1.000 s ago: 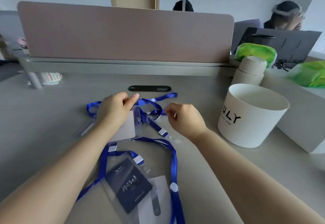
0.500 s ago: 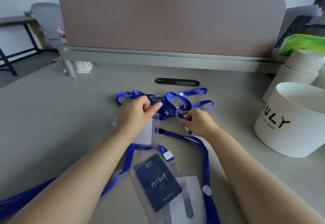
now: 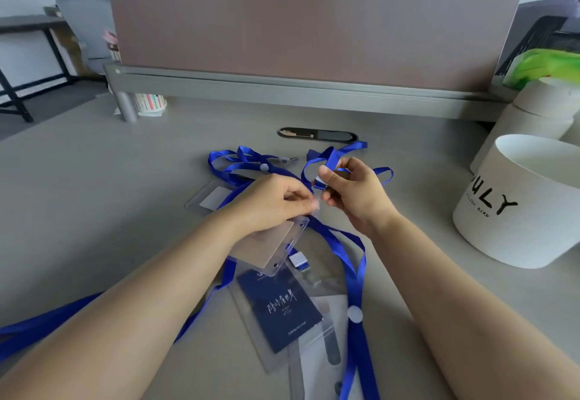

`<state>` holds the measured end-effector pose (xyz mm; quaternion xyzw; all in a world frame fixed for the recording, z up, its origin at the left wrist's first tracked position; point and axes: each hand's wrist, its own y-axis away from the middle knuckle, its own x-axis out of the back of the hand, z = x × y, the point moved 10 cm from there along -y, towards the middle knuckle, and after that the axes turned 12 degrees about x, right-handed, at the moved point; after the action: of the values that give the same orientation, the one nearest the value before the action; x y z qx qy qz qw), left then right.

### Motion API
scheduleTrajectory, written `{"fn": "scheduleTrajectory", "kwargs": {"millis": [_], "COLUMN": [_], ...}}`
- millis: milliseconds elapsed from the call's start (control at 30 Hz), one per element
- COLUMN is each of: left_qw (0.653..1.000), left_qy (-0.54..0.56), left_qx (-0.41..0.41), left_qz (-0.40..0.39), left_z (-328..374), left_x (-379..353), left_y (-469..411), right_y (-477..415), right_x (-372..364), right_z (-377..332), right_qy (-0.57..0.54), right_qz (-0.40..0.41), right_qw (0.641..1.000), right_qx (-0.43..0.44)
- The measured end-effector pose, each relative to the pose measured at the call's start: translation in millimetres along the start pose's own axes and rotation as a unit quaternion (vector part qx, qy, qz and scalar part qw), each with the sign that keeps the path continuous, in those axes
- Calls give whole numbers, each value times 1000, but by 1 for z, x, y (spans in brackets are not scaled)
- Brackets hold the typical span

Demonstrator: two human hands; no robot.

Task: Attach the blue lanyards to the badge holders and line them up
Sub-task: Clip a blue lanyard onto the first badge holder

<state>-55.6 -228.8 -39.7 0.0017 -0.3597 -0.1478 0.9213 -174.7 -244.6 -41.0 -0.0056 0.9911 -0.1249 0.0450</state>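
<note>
My left hand [image 3: 270, 202] pinches the top corner of a clear badge holder [image 3: 270, 247], lifted and tilted above the desk. My right hand [image 3: 354, 192] pinches the clip end of a blue lanyard [image 3: 329, 161] just right of that corner, its strap looping behind the hand. A second blue lanyard [image 3: 238, 164] lies coiled further back. Another clear holder [image 3: 210, 197] lies flat on the left. Near me a holder with a dark blue card [image 3: 282, 308] lies with a blue lanyard [image 3: 354, 274] running past it.
A white round tub [image 3: 527, 211] lettered in black stands at the right, with a beige canister [image 3: 539, 114] behind it. A black cable slot [image 3: 317, 133] sits in the grey desk [image 3: 94, 195]. A brown divider panel [image 3: 310, 29] closes off the back.
Both hands rose off the desk and came together. My left hand lifted the clear holder, and my right hand picked up the lanyard's clip end and brought it to the holder's corner.
</note>
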Motion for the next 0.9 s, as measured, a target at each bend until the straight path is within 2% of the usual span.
{"fn": "scheduleTrajectory", "kwargs": {"millis": [67,267,333,400,467,533,567,667,700,800,900], "left_qw": [1000,989,989,991,992,992,992,989,986,980,975], "left_qy": [8,143,148,118,65,4,-25,-91,-108,-138,-177], "left_qx": [-2,26,27,24,17,-3,-17,-57,-61,-61,-63], "left_qz": [3,-5,7,53,107,128,123,106,113,132,119], "left_z": [0,1,1,2,3,7,10,19,19,18,13], "left_x": [0,6,7,16,28,36,36,38,41,51,49], "left_y": [-1,3,4,6,7,7,7,10,11,17,24], "right_y": [-1,-2,-1,-1,-1,-1,1,7,8,12,17], "right_x": [2,7,7,10,18,26,24,0,-9,-35,-53], "right_z": [-5,-20,-19,-14,-11,-18,-27,-48,-46,-26,-18], "right_qy": [-12,-14,-27,-10,116,280,325,313,301,296,293], "right_qz": [16,44,49,62,80,96,96,28,-11,-132,-187], "right_qw": [1000,996,996,997,989,952,934,909,912,918,912], "right_qx": [15,71,65,46,39,73,117,273,280,228,219]}}
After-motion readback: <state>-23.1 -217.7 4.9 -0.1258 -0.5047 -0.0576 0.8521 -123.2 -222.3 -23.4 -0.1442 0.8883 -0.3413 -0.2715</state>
